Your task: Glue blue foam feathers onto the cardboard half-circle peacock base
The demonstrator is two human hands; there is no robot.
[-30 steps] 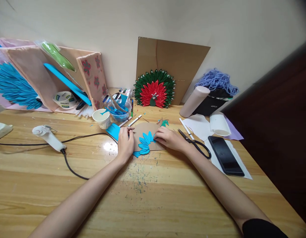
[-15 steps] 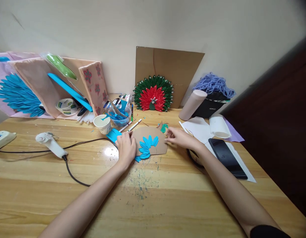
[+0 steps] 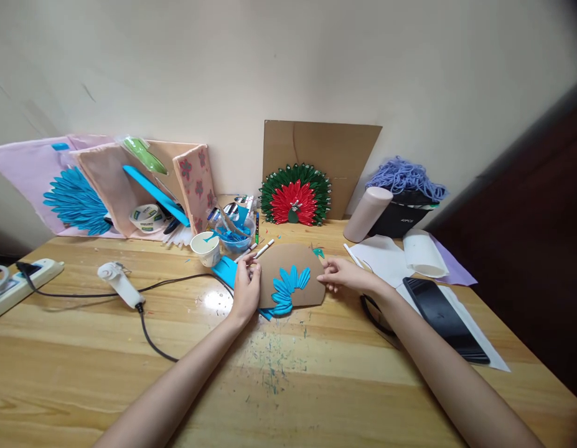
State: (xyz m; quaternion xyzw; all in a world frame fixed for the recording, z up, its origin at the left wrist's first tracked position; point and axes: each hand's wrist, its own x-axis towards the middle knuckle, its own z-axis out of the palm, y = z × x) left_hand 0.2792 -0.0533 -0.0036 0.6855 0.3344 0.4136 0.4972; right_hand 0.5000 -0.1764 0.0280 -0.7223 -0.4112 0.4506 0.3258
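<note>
A rounded cardboard piece (image 3: 288, 255) with a flat lower edge is in the middle, tilted up a little. Several blue petals (image 3: 282, 290) fan across its left and upper part. My left hand (image 3: 247, 287) grips the left edge, thumb near the top. At the right edge, the bent fingers of my right hand (image 3: 339, 275) pinch the cardboard. Behind that edge a small green piece (image 3: 318, 252) shows in part. Blue strips (image 3: 224, 270) lie just left of the cardboard, partly behind my left hand.
A glue gun (image 3: 124, 287) with a black cable lies left. A paper cup (image 3: 205, 249) and a tub of blue scraps (image 3: 234, 235) stand behind. A red and green fan (image 3: 295, 196) leans on a board. At right are a phone (image 3: 444, 317) and a pink cylinder (image 3: 368, 213).
The cardboard's near side has been raised slightly between both hands. My right hand has closed in on its right edge. The whole view has shifted, with the scene lower and further right.
</note>
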